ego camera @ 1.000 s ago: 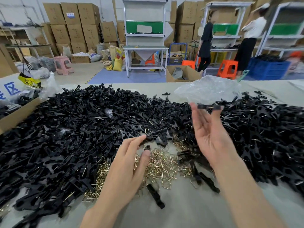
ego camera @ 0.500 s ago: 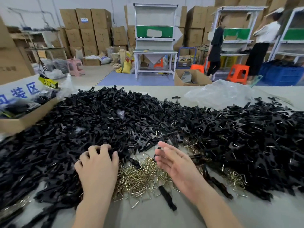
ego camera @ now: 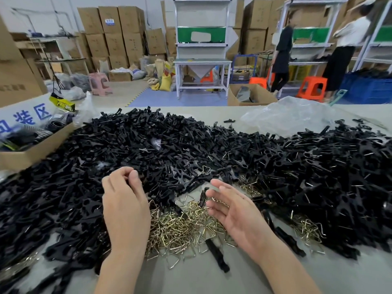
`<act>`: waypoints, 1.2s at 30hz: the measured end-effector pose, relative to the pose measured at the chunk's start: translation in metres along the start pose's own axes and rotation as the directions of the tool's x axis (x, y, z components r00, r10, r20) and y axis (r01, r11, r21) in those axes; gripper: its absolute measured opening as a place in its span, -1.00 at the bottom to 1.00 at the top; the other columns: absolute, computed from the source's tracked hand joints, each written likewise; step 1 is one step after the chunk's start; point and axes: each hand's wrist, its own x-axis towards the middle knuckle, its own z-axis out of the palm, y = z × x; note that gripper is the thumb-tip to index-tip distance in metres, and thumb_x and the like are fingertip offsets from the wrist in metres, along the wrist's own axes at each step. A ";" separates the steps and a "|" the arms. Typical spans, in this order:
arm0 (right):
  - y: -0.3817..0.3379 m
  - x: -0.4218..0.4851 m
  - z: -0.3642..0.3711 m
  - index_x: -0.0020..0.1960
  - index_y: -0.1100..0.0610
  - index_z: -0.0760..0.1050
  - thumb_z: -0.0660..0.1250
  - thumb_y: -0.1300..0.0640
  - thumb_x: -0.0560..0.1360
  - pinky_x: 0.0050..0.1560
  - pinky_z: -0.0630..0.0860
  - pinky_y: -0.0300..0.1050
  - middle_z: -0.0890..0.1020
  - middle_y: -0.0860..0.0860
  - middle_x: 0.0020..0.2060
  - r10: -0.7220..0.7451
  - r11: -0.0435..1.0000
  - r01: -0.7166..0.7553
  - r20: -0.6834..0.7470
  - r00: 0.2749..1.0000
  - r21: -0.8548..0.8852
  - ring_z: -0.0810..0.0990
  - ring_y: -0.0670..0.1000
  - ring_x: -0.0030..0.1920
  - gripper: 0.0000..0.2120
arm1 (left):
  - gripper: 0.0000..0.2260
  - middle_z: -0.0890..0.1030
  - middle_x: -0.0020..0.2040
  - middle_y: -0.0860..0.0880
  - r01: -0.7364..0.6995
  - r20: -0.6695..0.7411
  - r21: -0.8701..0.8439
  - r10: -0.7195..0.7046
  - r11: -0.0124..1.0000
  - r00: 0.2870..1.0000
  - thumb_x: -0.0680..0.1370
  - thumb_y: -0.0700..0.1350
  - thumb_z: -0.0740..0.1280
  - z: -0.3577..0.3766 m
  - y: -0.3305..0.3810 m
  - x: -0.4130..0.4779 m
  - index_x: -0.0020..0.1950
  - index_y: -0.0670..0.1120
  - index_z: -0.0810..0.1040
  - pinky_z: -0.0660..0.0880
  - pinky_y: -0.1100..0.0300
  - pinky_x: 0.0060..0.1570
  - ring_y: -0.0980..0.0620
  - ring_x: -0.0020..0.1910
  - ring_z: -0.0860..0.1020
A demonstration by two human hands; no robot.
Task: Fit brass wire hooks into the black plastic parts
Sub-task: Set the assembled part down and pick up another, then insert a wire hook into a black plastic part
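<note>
Left to right: 1 cardboard box (ego camera: 31, 153) at the table's left edge, odd items inside. Black plastic parts (ego camera: 148, 149), far too many to count, one continuous heap across the grey table (ego camera: 212, 279) from left edge to right edge. Brass wire hooks (ego camera: 180, 228), also uncountable: 1 main pile in the near-centre gap between the hands, 1 smaller pile (ego camera: 305, 228) further right at the heap's edge. 1 clear plastic bag (ego camera: 284, 117) far right of centre.

2 hands. Left hand (ego camera: 125, 204) sits on the black heap, fingers curled in, thumb and fingertips closed together; whether anything sits in the pinch, can't tell. Right hand (ego camera: 235, 211) hovers over the brass pile, palm facing left, fingers loosely spread and slightly bent, 1 black part (ego camera: 203, 196) at the fingertips; real grip or mere contact, can't tell.

1 loose black part (ego camera: 217, 256) lies alone on bare table in front of the brass pile.
</note>
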 end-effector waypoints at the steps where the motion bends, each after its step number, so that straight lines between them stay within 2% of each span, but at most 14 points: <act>1: 0.000 0.000 -0.001 0.06 0.10 0.72 0.39 0.13 0.45 -0.10 0.65 -0.11 0.71 0.16 -0.01 -0.003 1.000 0.003 0.005 1.000 -0.008 0.69 0.07 -0.12 -0.77 | -0.69 0.43 0.10 -0.16 0.018 -0.005 -0.023 -0.018 1.000 1.000 0.69 0.04 0.08 -0.001 0.000 -0.001 0.26 -0.14 0.43 0.37 -0.02 -0.22 -0.17 -0.18 0.47; 4: 0.000 -0.001 -0.002 0.07 0.08 0.72 0.40 0.11 0.45 -0.09 0.65 -0.11 0.71 0.16 0.01 -0.012 1.000 0.012 0.012 1.000 -0.020 0.69 0.07 -0.10 -0.77 | -0.63 0.35 0.12 -0.19 -0.031 -0.028 -0.044 0.030 0.999 0.999 0.68 0.04 0.12 -0.003 -0.001 -0.002 0.38 -0.14 0.42 0.33 0.15 -0.29 0.00 -0.28 0.43; 7: 0.000 -0.002 -0.002 0.07 0.06 0.72 0.38 0.12 0.49 -0.09 0.64 -0.12 0.71 0.15 0.00 -0.019 0.999 0.020 0.016 1.000 -0.033 0.69 0.06 -0.10 -0.79 | -0.75 0.34 0.13 -0.17 -0.146 -0.075 -0.100 0.139 0.984 0.987 0.67 -0.09 0.19 -0.005 0.001 -0.002 0.30 -0.15 0.48 0.39 0.44 -0.13 0.36 -0.03 0.40; 10: 0.000 -0.004 0.000 0.10 0.04 0.71 0.34 0.13 0.56 -0.06 0.63 -0.14 0.71 0.16 0.04 -0.038 0.997 0.041 0.046 0.998 -0.067 0.69 0.06 -0.07 -0.80 | -0.80 0.38 0.14 -0.04 -0.172 -0.048 -0.206 0.166 0.963 0.985 0.66 -0.11 0.20 -0.001 0.007 -0.007 0.23 -0.11 0.52 0.29 0.56 0.07 0.37 0.07 0.39; 13: 0.001 -0.008 0.004 0.17 0.05 0.68 0.35 0.09 0.53 0.03 0.62 -0.12 0.70 0.17 0.13 -0.041 0.993 0.054 0.130 0.991 -0.101 0.70 0.09 0.04 -0.75 | -0.84 0.45 0.08 0.08 -0.226 0.073 -0.276 0.255 0.934 0.964 0.66 -0.06 0.17 0.008 0.028 -0.023 0.20 0.02 0.49 0.31 0.55 0.09 0.35 0.07 0.45; 15: 0.005 -0.011 0.009 0.25 0.12 0.64 0.33 0.08 0.59 0.12 0.61 -0.08 0.66 0.18 0.21 -0.018 0.993 0.043 0.230 0.973 -0.106 0.67 0.13 0.16 -0.72 | -0.85 0.45 0.08 0.10 -0.275 0.202 -0.313 0.347 0.909 0.916 0.67 -0.04 0.15 0.016 0.037 -0.038 0.18 0.08 0.46 0.35 0.51 0.07 0.30 0.07 0.46; 17: 0.010 -0.014 0.013 0.29 0.24 0.59 0.28 0.08 0.65 0.17 0.59 -0.04 0.64 0.21 0.23 0.016 0.998 0.003 0.289 0.957 -0.067 0.64 0.13 0.20 -0.69 | -0.85 0.43 0.12 0.14 -0.339 0.287 -0.282 0.416 0.898 0.863 0.68 0.00 0.13 0.023 0.038 -0.049 0.18 0.11 0.46 0.38 0.40 0.06 0.21 0.05 0.44; 21: 0.012 -0.013 0.015 0.21 0.26 0.63 0.27 0.10 0.63 0.12 0.61 -0.06 0.67 0.20 0.14 0.056 0.998 -0.055 0.268 0.962 -0.011 0.66 0.08 0.11 -0.70 | -0.77 0.40 0.13 0.17 -0.409 0.313 -0.183 0.447 0.894 0.838 0.65 0.00 0.10 0.031 0.032 -0.051 0.21 0.10 0.50 0.43 0.21 -0.05 0.17 -0.06 0.38; 24: 0.012 -0.011 0.016 0.23 0.26 0.63 0.31 0.10 0.60 0.12 0.63 -0.02 0.66 0.25 0.18 0.056 0.998 -0.060 0.246 0.968 0.006 0.66 0.12 0.12 -0.68 | -0.73 0.39 0.14 0.10 -0.452 0.323 -0.139 0.472 0.881 0.821 0.63 -0.03 0.12 0.032 0.030 -0.046 0.27 0.09 0.51 0.43 0.16 -0.02 0.13 -0.03 0.40; 27: 0.013 -0.010 0.016 0.26 0.28 0.60 0.34 0.08 0.59 0.27 0.58 0.07 0.60 0.31 0.26 0.050 0.998 -0.043 0.215 0.975 -0.037 0.62 0.24 0.23 -0.66 | -0.69 0.36 0.21 0.11 -0.456 0.427 -0.162 0.479 0.875 0.767 0.64 -0.01 0.10 0.029 0.025 -0.041 0.34 0.13 0.47 0.46 0.27 -0.01 0.16 0.11 0.40; 28: 0.013 -0.010 0.016 0.27 0.28 0.60 0.35 0.08 0.59 0.32 0.54 0.11 0.58 0.32 0.28 0.054 0.998 -0.046 0.207 0.977 -0.044 0.59 0.27 0.27 -0.66 | -0.68 0.34 0.22 0.16 -0.438 0.466 -0.180 0.468 0.881 0.751 0.64 0.02 0.08 0.027 0.025 -0.040 0.37 0.17 0.43 0.45 0.34 -0.05 0.21 0.10 0.42; 30: 0.013 -0.010 0.014 0.27 0.25 0.60 0.35 0.08 0.60 0.36 0.51 0.14 0.55 0.33 0.30 0.062 0.997 -0.051 0.206 0.977 -0.055 0.60 0.24 0.24 -0.67 | -0.66 0.35 0.20 0.26 -0.415 0.516 -0.196 0.453 0.888 0.727 0.64 0.08 0.04 0.026 0.025 -0.039 0.39 0.27 0.35 0.47 0.39 -0.18 0.26 -0.05 0.52; 32: 0.013 -0.011 0.014 0.25 0.22 0.61 0.36 0.04 0.59 0.33 0.53 0.11 0.54 0.32 0.31 0.059 0.997 -0.049 0.209 0.976 -0.055 0.61 0.17 0.20 -0.67 | -0.65 0.39 0.17 0.32 -0.401 0.534 -0.213 0.450 0.891 0.716 0.64 0.14 0.00 0.024 0.026 -0.039 0.41 0.32 0.31 0.55 0.28 -0.24 0.24 -0.15 0.57; 36: 0.012 -0.011 0.014 0.28 0.18 0.60 0.31 -0.02 0.62 0.33 0.53 0.11 0.57 0.28 0.31 0.039 0.999 -0.038 0.192 0.981 -0.007 0.57 0.22 0.31 -0.65 | -0.67 0.49 0.18 0.30 -0.365 0.537 -0.290 0.466 0.885 0.703 0.67 0.18 0.01 0.019 0.028 -0.039 0.41 0.30 0.34 0.60 0.10 -0.08 0.21 -0.03 0.61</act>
